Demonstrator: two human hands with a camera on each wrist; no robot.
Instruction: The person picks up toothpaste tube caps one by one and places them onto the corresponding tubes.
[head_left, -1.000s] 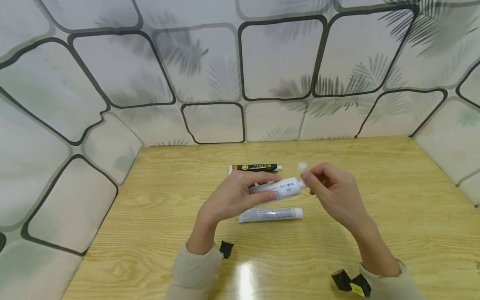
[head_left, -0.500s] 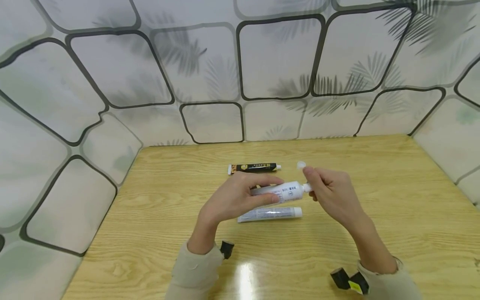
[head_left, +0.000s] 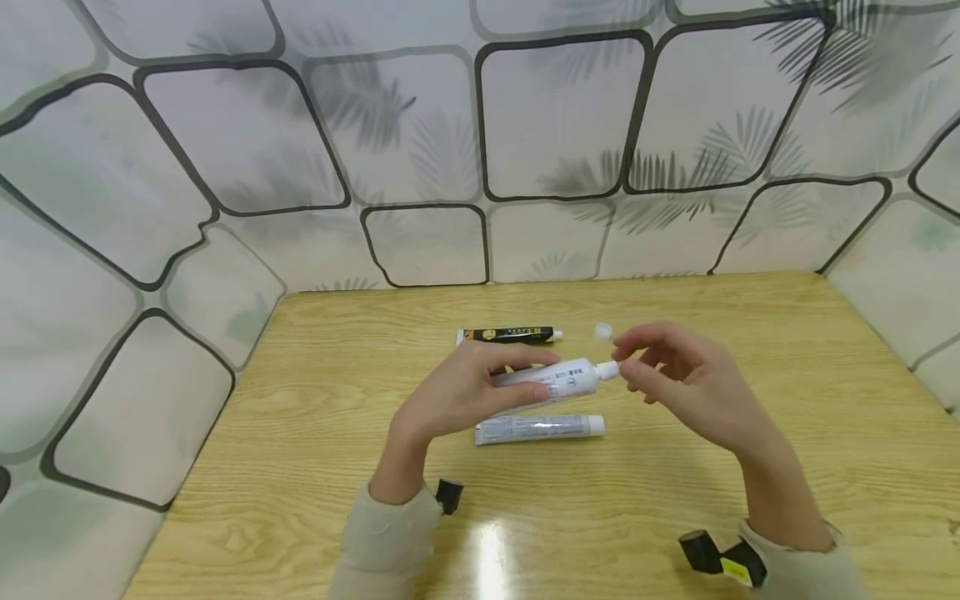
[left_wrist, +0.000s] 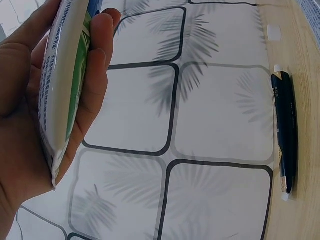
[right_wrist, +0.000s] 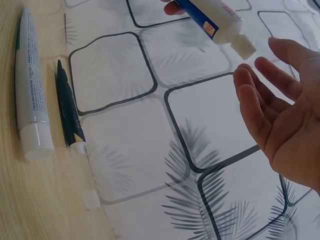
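Wooden table, leaf-print walls | my left hand grips white tube above it, long axis left-right, cap pointing right | my right hand open, just off cap | step: mid-uncapping, I judge; next needs a fresh pinch

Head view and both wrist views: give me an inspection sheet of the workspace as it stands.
Surface: wooden table, glossy, glare near the front edge.
Job's things: white tube, capped, held above the table.
Clutter: second white tube and black tube lying flat; small loose white cap behind the hands.
Grippers: left hand grips the white tube; right hand open beside its cap, holding nothing.
Cables: nothing seen.
Surroundings: wall panels with black outlines and leaf print on three sides.
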